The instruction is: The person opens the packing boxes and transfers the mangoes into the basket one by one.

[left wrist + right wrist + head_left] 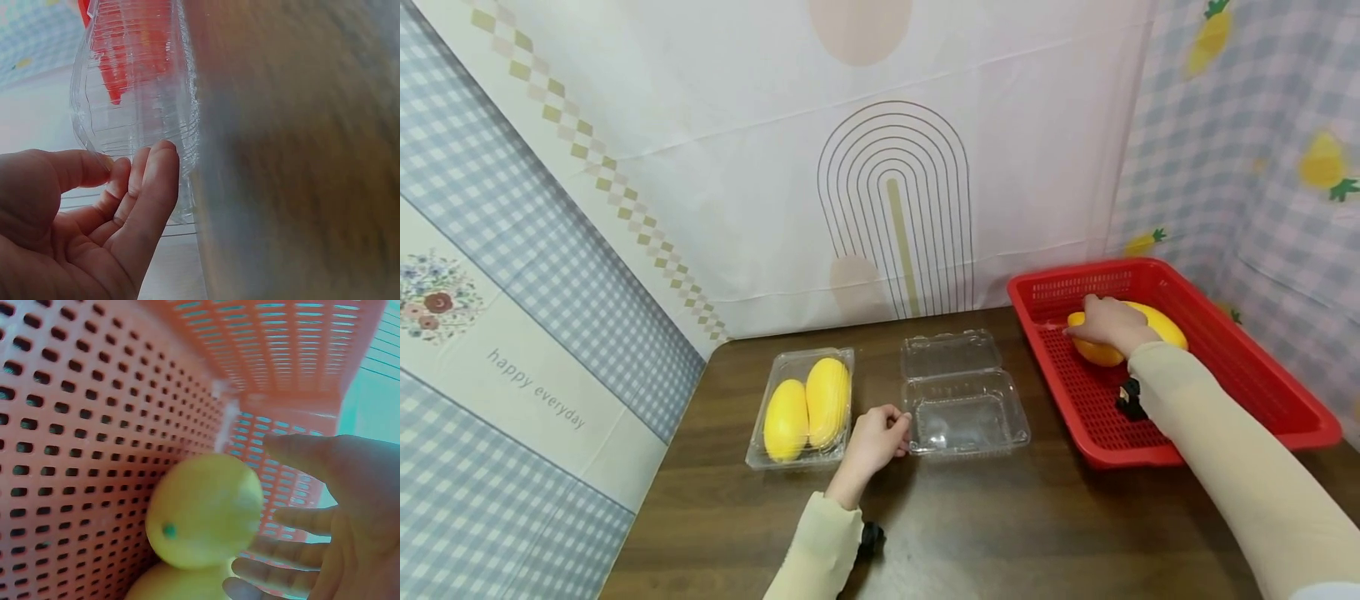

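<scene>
Progress, judged from the layout: one clear box (801, 408) on the table (1000, 533) already holds two yellow melons (807, 407) side by side, lid closed as far as I can tell. Second clear box (964, 402) sits open and empty just right of it. Red basket (1247, 367) at the far right has at least two more melons. So roughly half packed; the open box is unfilled and unclosed.

Left hand (876, 440) pinches the near-left rim of the open box, thumb against curled fingers. Right hand (1108, 323) is down in the basket, laid over a melon (1157, 327); fingers spread wide around it, not yet closed on it.

View differences:
- Head view gives the full layout and both boxes, but the right hand hides most of the fruit.
- Right wrist view shows a second melon (181, 584) under the first (203, 509), and the splayed fingers (281, 519) beside it.
- Left wrist view shows the rim pinch up close: box wall (134, 81) against the fingertips (159, 156), basket red showing through the plastic.
</scene>
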A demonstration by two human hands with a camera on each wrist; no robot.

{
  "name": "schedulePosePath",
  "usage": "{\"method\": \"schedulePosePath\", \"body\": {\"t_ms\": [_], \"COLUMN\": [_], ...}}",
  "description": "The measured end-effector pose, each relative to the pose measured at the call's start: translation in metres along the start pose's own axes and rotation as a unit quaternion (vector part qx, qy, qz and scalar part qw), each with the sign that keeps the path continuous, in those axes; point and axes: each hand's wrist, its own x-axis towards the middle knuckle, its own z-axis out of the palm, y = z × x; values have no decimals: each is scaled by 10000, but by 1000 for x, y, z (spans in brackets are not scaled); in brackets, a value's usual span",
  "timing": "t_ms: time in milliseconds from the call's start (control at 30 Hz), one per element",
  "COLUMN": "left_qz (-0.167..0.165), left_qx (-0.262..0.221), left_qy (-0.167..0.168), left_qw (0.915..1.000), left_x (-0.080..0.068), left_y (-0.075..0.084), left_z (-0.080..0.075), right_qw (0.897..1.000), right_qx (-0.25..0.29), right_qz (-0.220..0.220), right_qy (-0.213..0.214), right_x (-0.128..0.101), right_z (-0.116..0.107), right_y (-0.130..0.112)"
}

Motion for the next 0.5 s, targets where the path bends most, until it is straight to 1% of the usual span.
{"method": "schedulePosePath", "body": {"t_ms": [100,233,367,500], "left_qz": [-2,8,20,63], "left_qx": [23,117,250,317], "left_qy": [-6,38,61,112], "left_qw": [10000,9999,9997,9994], "left_x": [-1,-3,-4,-6], "left_y": [1,3,3,2], "left_z": [-1,-2,-3,-2], "right_qw": [9999,9993,9980,9951], "right_qx": [-69,-73,179,452], "right_qz": [-53,-114,-187,-386], "right_qy": [103,350,575,793], "right_x": [-3,-5,-6,-8], "right_z": [-7,-14,-22,-27], "right_y": [-2,-7,-20,-38]}}
